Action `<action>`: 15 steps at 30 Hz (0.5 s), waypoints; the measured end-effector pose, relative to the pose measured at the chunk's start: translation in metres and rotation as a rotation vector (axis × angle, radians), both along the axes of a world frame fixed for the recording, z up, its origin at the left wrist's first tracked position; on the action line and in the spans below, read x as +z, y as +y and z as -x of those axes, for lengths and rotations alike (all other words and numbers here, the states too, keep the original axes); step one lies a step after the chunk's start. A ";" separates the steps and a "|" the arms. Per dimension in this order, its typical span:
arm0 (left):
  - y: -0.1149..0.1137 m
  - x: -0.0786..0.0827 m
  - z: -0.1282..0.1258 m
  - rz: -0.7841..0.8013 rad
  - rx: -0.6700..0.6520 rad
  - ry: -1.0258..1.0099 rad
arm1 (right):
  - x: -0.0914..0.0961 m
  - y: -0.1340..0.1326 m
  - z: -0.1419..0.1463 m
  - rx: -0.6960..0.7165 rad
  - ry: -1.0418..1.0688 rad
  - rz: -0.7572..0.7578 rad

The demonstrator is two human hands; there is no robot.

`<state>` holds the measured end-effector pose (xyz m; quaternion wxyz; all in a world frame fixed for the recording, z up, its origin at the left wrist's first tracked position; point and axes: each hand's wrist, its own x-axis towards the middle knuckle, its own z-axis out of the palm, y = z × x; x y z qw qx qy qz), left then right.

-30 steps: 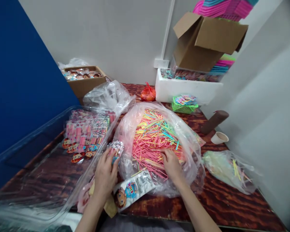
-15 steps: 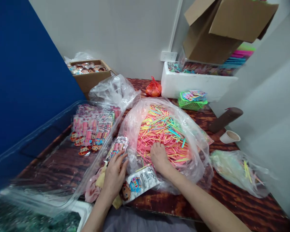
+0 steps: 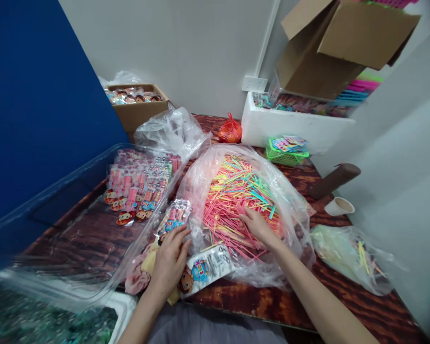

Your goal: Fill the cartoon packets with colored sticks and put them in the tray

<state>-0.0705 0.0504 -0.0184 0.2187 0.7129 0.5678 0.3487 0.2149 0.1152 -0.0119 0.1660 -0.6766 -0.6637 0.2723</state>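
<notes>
A large clear plastic bag (image 3: 294, 210) lies opened on the table, full of thin candy-coloured sticks (image 3: 232, 198), mostly pink, with yellow, green and blue ones. My right hand (image 3: 256, 223) is in the near part of the pile, thumb and fingers closed around some pink sticks. My left hand (image 3: 170, 255) rests open, fingers extended, beside filled printed packets (image 3: 175, 215) and a yellow and pink cloth (image 3: 145, 267). To its right lies a silver printed pouch (image 3: 209, 267), flat at the near edge of the bag.
A clear tray (image 3: 89, 234) at left holds many filled packets (image 3: 139, 186). Behind are a cardboard box (image 3: 136, 112), red bag (image 3: 230, 130), white foam box (image 3: 294, 126) and green basket (image 3: 286, 155). At right stand a bottle (image 3: 335, 181), paper cup (image 3: 339, 206) and plastic bag (image 3: 351, 255).
My right hand has moved right and slightly up across the pile, and pink sticks near it have shifted. My left hand stays in nearly the same place.
</notes>
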 end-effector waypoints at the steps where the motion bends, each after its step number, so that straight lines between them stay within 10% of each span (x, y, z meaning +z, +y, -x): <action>1: 0.000 0.002 -0.004 0.015 -0.011 -0.019 | 0.001 -0.002 -0.002 -0.019 0.188 0.038; 6: 0.009 0.008 -0.042 0.133 -0.123 -0.207 | 0.002 -0.019 0.000 -0.132 0.979 0.297; 15: 0.054 -0.001 -0.116 0.348 -0.107 -0.579 | 0.002 -0.024 -0.009 -0.257 1.202 0.351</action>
